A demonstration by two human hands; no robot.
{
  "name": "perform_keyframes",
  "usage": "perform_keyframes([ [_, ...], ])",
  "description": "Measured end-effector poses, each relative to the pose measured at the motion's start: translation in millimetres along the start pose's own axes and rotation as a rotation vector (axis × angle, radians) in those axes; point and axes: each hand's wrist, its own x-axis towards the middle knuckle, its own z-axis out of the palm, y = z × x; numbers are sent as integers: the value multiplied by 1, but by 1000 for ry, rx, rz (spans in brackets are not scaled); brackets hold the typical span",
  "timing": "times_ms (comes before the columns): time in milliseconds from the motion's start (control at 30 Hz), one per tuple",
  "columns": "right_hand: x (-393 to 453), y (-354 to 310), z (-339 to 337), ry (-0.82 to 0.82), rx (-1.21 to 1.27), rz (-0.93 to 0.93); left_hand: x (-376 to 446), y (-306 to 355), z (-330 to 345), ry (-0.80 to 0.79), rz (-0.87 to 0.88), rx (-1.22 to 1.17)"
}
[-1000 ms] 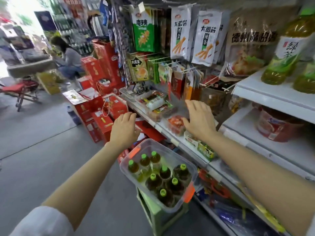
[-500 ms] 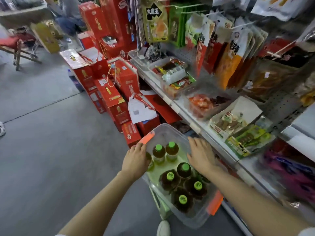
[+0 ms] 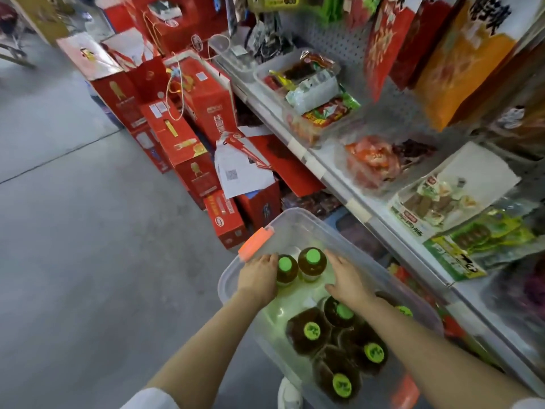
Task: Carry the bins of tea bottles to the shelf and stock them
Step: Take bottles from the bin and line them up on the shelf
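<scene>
Our left hand (image 3: 259, 278) curls around a bottle (image 3: 285, 270) in the bin (image 3: 298, 222). Our right hand (image 3: 348, 278) hovers half-open, beside another, gripping nothing.

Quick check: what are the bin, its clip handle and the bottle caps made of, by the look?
Bin: translucent, slightly cloudy plastic; the floor shows through its walls. Clip handle: opaque orange plastic, matte. Bottle caps: opaque bright-green plastic, probably; smooth tops, some with dark print.

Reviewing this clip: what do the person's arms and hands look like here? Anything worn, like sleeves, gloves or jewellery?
Both hands are bare, with no gloves, and no rings or watch can be seen on the left hand or the right hand. The forearms are uncovered. Short white sleeves show only at the bottom edge of the picture: the left white sleeve and the right white sleeve.
</scene>
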Motion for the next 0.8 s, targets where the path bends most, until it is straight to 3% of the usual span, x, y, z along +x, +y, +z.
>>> perform_keyframes([
  [167,29,11,16,-93,346,47,24,-2,5,-142,-50,34],
  [567,40,4,27,123,473,35,48,-5,12,-42,55,-137],
  [667,25,3,15,129,550,29,43,-3,4,6,53,-317],
  [800,2,0,-11,162,634,-12,22,-4,-24,114,42,-740],
])
